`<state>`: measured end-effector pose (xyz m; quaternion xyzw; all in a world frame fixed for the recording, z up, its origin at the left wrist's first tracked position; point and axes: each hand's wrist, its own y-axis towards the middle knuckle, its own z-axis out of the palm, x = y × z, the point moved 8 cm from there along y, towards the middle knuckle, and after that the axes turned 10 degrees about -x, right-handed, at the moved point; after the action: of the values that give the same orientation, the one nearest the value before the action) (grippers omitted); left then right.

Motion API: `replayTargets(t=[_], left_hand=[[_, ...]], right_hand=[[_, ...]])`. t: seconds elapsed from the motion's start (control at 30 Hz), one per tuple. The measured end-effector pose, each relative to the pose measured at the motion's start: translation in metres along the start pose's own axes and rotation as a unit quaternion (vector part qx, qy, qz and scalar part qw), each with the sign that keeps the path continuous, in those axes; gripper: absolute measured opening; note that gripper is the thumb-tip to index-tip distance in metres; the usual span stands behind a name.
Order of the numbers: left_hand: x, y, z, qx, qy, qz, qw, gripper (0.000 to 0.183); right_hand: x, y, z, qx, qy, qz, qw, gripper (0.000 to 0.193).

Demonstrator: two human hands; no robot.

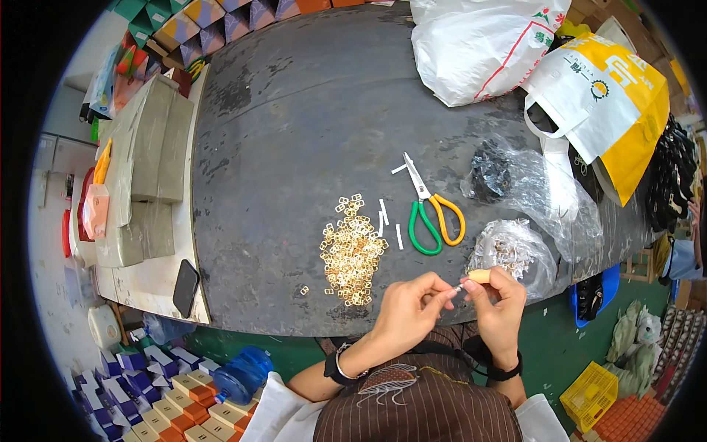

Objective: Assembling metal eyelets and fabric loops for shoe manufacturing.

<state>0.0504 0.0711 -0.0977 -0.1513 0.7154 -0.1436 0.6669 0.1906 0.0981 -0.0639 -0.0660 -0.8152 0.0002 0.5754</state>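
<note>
Quietly, from where I stand, I see the person working at the dark desk (272, 169), and I take the scissors (423, 194) as my landmark. On the person's side of the scissors, just beyond their handles, a small whitish piece (458, 288) is held in the air. Both hands are closed in a pinch: the left hand (409, 309) grips it with thumb and fingertips, and the right hand (499, 308) meets it from the other side. Probably it is held so, with fingertips nearly touching, because such a tiny thing needs support from two sides. One finger of the right hand seems to wear a yellow-orange cover (479, 276), perhaps for protection. Left of the scissors lies a loose heap of gold buckles (352, 258), I suppose spread so that single ones are easy to take. Between this heap and the scissors are some white strips (399, 236), and right of the scissors' handles sits a clear bag (508, 250) of small pieces, also within reach. The held piece looks pale and short, slightly shiny; its exact form I cannot tell, since the fingers cover most of it.
</note>
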Motion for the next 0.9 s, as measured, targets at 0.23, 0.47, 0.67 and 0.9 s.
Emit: replayTargets(t=[0.23, 0.47, 0.67, 0.9], left_hand=[[0.014, 0.005, 0.000, 0.000, 0.041, 0.035, 0.999, 0.013], [0.036, 0.027, -0.110, -0.184, 0.291, 0.029, 0.938, 0.013], [0.045, 0.059, -0.180, -0.324, 0.321, -0.005, 0.890, 0.010], [0.052, 0.096, -0.177, -0.350, 0.372, 0.038, 0.859, 0.014]], right_hand=[[-0.025, 0.011, -0.048, -0.093, -0.006, -0.001, 0.996, 0.004], [-0.056, 0.034, -0.095, -0.202, -0.139, 0.054, 0.968, 0.018], [0.003, 0.022, -0.058, -0.312, -0.200, -0.086, 0.925, 0.011], [-0.029, 0.032, 0.106, 0.031, -0.199, -0.122, 0.972, 0.011]])
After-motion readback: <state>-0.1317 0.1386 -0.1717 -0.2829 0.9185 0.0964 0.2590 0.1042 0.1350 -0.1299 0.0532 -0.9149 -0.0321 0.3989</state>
